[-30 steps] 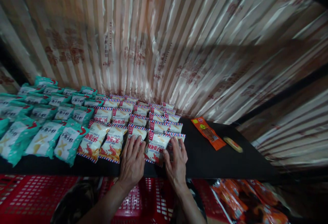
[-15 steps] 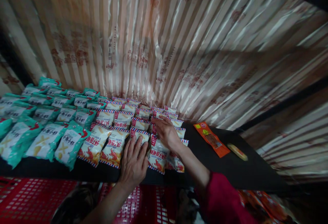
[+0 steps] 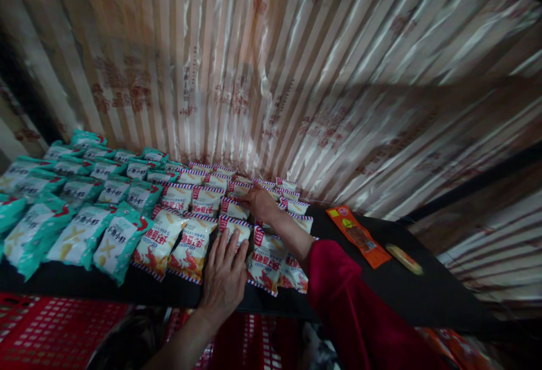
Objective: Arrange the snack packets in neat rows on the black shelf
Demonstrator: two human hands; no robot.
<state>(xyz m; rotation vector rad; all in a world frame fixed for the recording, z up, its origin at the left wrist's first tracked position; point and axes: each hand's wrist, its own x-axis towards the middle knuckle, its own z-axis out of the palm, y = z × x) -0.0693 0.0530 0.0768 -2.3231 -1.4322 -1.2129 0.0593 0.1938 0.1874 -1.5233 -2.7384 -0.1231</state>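
White snack bags with red lettering and striped edges (image 3: pixel 192 246) stand in rows on a black shelf (image 3: pixel 271 300). My left hand (image 3: pixel 225 271) lies with fingers spread on the front of one such bag (image 3: pixel 232 226) in the nearest row. Farther back, my right hand (image 3: pixel 260 203) reaches over the front rows, its fingers bent down at a bag in the middle rows. Its fingertips are small and dim, and whether they pinch anything cannot be made out. The right forearm covers part of the bags below it.
Rows of teal snack bags (image 3: pixel 80 233) fill the left of the shelf. On the right lie an orange packet (image 3: pixel 359 236) and a small yellowish packet (image 3: pixel 404 259). Red baskets (image 3: pixel 63 330) sit below the front edge. A pleated, printed sheet (image 3: pixel 271 65) hangs behind.
My right hand has moved deeper and slightly left over the rows, with its fingers now bent down. My left hand stays on the same front bag. The view has shifted slightly.
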